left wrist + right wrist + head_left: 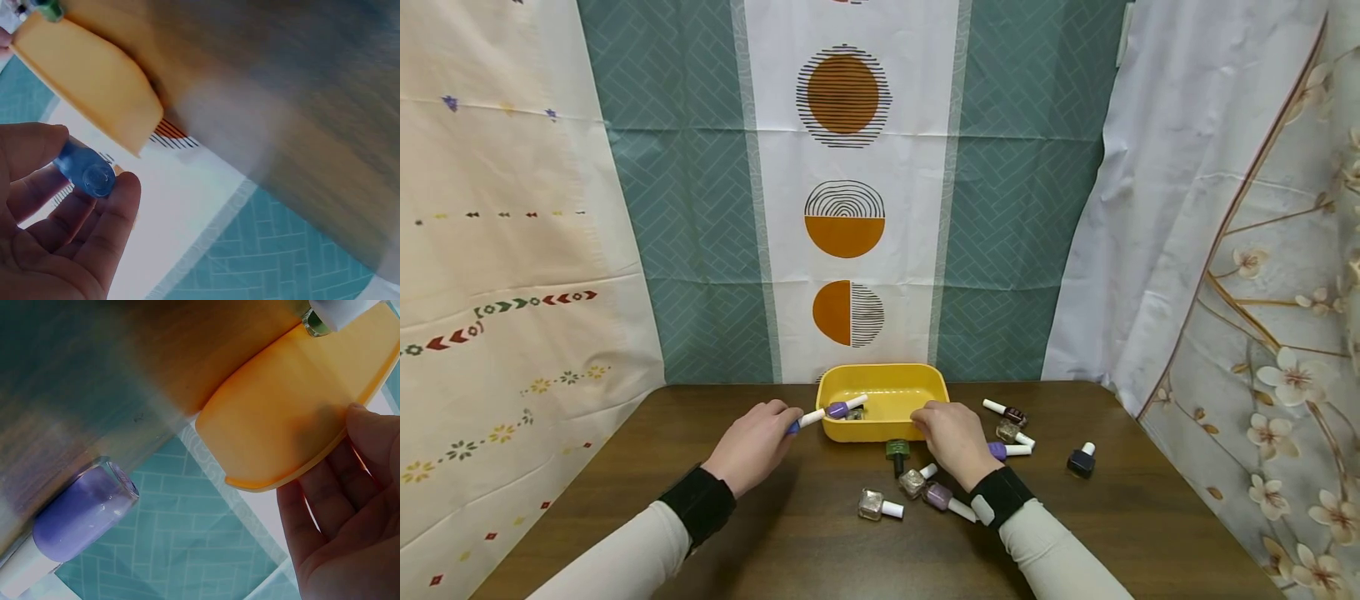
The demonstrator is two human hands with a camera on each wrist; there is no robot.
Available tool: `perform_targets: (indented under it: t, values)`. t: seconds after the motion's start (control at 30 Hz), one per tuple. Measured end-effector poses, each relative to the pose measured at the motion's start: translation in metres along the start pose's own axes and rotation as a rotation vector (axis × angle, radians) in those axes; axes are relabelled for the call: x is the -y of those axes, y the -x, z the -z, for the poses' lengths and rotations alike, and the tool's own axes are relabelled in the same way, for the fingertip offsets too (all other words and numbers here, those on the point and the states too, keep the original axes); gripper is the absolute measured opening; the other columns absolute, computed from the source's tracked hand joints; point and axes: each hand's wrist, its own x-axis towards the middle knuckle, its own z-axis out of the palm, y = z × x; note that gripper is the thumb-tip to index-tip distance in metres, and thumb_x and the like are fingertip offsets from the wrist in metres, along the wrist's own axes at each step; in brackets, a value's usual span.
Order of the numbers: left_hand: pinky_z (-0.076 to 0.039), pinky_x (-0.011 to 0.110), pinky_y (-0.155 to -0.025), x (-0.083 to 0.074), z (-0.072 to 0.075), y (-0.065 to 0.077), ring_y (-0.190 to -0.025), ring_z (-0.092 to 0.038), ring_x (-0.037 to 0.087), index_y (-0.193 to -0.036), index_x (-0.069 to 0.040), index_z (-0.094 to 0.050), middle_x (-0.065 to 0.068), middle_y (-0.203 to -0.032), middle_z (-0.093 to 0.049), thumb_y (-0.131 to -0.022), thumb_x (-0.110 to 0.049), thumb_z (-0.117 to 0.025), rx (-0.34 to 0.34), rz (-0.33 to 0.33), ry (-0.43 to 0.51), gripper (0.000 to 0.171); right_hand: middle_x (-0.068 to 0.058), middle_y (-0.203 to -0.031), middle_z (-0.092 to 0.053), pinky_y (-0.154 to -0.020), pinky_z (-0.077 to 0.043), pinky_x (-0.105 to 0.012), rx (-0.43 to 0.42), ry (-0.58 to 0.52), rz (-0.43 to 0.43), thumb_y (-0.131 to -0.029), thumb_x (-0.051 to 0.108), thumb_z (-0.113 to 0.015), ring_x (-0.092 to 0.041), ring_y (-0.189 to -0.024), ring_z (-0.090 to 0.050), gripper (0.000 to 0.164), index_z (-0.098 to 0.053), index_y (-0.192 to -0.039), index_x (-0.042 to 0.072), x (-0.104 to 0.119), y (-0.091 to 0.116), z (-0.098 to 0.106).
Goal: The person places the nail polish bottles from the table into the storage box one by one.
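Ok, L hand (754,446) pinches blue polish btl (82,167) nr yellow tub (859,431), R hand (957,440) grips tub's near rim

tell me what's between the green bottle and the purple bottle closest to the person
A glittery bottle lies between the green bottle and that purple bottle, as the head view shows.

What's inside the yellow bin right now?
At its left end, a white-capped purple bottle partly covers what looks like another bottle. The near wall of the bin and the right hand may hide more.
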Motion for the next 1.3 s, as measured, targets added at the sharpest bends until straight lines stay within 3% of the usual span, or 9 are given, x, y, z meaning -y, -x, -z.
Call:
perform_targets:
  t: [0.2, 0.6, 1.3]
  values:
    - [-0.063, 0.039, -0.088, -0.009, -0.004, -0.014, -0.092, -0.062, 0.023, -0.122, -0.006, -0.077, 0.007, -0.108, -0.071, -0.093, -0.01, -0.091, -0.023, -0.048, 0.0, 0.033, 0.003, -0.089, -0.075, -0.08, -0.061, -0.044, 0.002, -0.001, 0.001, -0.101, 0.015, -0.083, -0.023, -0.082, -0.072, 0.004, -0.085, -0.104, 0.016, 0.0, 0.0, 0.0]
    - [-0.061, 0.047, -0.099, -0.022, -0.007, -0.036, -0.105, -0.066, 0.03, -0.125, -0.007, -0.075, 0.01, -0.115, -0.072, -0.096, -0.01, -0.088, -0.008, -0.044, 0.025, 0.032, 0.003, -0.086, -0.073, -0.074, -0.06, -0.043, -0.031, 0.016, 0.031, -0.1, 0.013, -0.083, -0.022, -0.078, -0.071, 0.003, -0.085, -0.1, 0.016, 0.0, 0.001, 0.001]
    - [-0.062, 0.041, -0.095, -0.035, -0.021, -0.069, -0.093, -0.06, 0.023, -0.124, -0.009, -0.077, 0.006, -0.104, -0.069, -0.097, -0.016, -0.088, 0.051, 0.023, 0.057, 0.03, 0.003, -0.088, -0.074, -0.076, -0.061, -0.045, -0.036, -0.015, 0.015, -0.099, 0.013, -0.084, -0.025, -0.08, -0.072, 0.004, -0.085, -0.102, 0.015, 0.0, 0.002, 0.0]
